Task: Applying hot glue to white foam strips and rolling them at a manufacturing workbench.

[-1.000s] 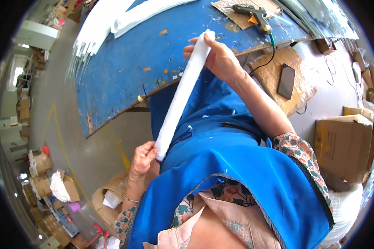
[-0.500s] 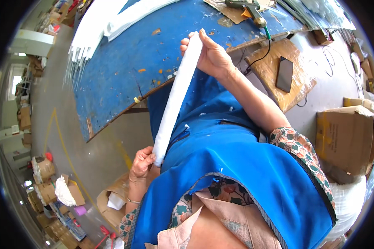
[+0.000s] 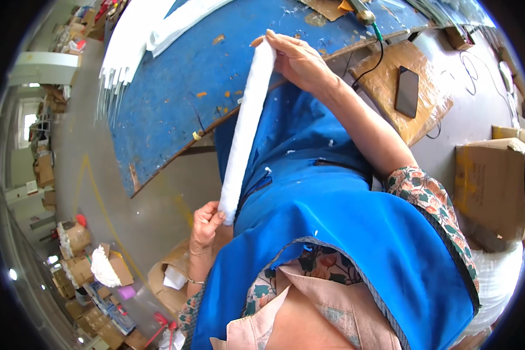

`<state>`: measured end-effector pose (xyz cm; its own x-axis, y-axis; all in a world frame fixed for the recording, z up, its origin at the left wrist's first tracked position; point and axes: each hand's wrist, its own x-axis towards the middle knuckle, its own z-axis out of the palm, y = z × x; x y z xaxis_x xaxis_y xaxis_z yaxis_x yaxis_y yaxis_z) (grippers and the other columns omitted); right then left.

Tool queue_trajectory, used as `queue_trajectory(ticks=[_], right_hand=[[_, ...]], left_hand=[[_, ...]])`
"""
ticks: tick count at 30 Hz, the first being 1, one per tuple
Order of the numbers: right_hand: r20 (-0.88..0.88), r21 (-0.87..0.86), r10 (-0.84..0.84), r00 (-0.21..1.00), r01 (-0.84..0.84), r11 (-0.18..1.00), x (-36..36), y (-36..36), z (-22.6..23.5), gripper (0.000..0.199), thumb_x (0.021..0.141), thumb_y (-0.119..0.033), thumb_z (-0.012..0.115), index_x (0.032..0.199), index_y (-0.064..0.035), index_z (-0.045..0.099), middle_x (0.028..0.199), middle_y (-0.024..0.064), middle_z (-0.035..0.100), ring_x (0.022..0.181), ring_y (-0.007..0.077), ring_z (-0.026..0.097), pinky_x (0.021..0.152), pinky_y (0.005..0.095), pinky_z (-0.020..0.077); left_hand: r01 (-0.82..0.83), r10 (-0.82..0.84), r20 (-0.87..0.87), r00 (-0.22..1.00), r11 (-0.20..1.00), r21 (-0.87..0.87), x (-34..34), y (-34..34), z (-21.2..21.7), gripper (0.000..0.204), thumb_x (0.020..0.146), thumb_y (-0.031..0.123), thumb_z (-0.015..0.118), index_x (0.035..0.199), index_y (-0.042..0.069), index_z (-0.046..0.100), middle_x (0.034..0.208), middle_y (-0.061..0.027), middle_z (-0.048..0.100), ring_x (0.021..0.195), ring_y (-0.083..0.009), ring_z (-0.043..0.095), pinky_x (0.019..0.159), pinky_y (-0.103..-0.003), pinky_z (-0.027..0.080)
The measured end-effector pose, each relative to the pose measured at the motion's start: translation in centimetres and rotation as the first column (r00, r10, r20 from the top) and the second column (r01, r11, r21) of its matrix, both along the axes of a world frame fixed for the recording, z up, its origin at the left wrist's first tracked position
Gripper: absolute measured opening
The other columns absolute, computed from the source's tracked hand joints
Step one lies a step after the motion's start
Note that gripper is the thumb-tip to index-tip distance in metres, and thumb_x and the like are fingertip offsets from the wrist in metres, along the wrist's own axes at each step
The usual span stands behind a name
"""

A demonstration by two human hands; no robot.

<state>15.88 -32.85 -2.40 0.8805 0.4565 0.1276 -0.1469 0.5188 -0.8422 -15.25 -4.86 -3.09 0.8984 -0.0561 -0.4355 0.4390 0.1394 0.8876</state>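
Observation:
I hold a long white foam strip (image 3: 245, 128) by both ends, slanting from the blue worktable down to my lap. My right hand (image 3: 297, 58) grips its upper end over the edge of the blue table (image 3: 175, 99). Down at the left of my blue apron (image 3: 332, 216), my left hand (image 3: 207, 224) closes on the lower end. More white foam strips (image 3: 134, 41) lie stacked at the table's far left.
A dark phone (image 3: 406, 91) lies on a cardboard sheet (image 3: 391, 81) at the right, beside a glue gun (image 3: 364, 13) with a green cord. A cardboard box (image 3: 490, 186) stands at the right. Open boxes with white material (image 3: 108, 265) sit on the floor at lower left.
The strip and both hands have shifted slightly left and up in view; the grip on both ends is unchanged.

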Motion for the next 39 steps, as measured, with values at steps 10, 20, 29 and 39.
queue_trajectory(ticks=[10,20,29,39], right_hand=[[0.398,-0.476,-0.069,0.915,0.270,0.837,1.0,-1.0,1.0,0.042,0.091,-0.047,0.062,0.095,-0.0069,0.073,0.075,0.0015,0.061,0.061,0.0042,0.047,0.053,0.0213,0.0358],[0.163,-0.664,0.180,0.970,-0.027,0.747,2.3,-1.6,1.1,0.034,0.090,-0.034,0.068,0.086,0.0003,0.068,0.066,0.0026,0.053,0.051,0.0075,0.045,0.043,0.0228,0.0345],[-0.116,-0.610,0.247,0.962,-0.266,0.747,2.8,-1.6,2.9,0.031,0.091,-0.029,0.066,0.088,0.0022,0.068,0.060,0.0013,0.050,0.043,0.0076,0.038,0.035,0.0235,0.0293],[0.170,-0.554,-0.178,0.969,0.243,0.796,2.4,-2.4,5.1,0.055,0.095,-0.050,0.051,0.098,0.0021,0.068,0.054,0.0030,0.052,0.043,0.0087,0.042,0.039,0.0249,0.0338]], left_hand=[[-0.041,0.039,0.016,0.999,0.983,0.178,-1.3,-0.5,1.0,0.023,0.090,0.005,0.065,0.111,-0.005,0.062,0.092,-0.0064,0.069,0.080,-0.0099,0.062,0.077,-0.023,0.049],[-0.025,0.012,0.044,0.999,0.955,0.297,-1.6,0.6,0.9,0.023,0.090,0.004,0.065,0.111,-0.004,0.063,0.093,-0.0056,0.069,0.081,-0.0084,0.061,0.076,-0.023,0.049],[-0.053,0.010,0.124,0.992,0.936,0.349,-1.2,2.3,0.5,0.026,0.090,0.005,0.066,0.113,-0.005,0.062,0.093,-0.0052,0.069,0.081,-0.0085,0.061,0.074,-0.022,0.049],[-0.153,0.176,0.204,0.963,0.980,-0.125,3.3,2.6,1.0,0.028,0.090,0.016,0.067,0.112,0.000,0.062,0.090,-0.0133,0.069,0.078,-0.0174,0.065,0.069,-0.029,0.052]])
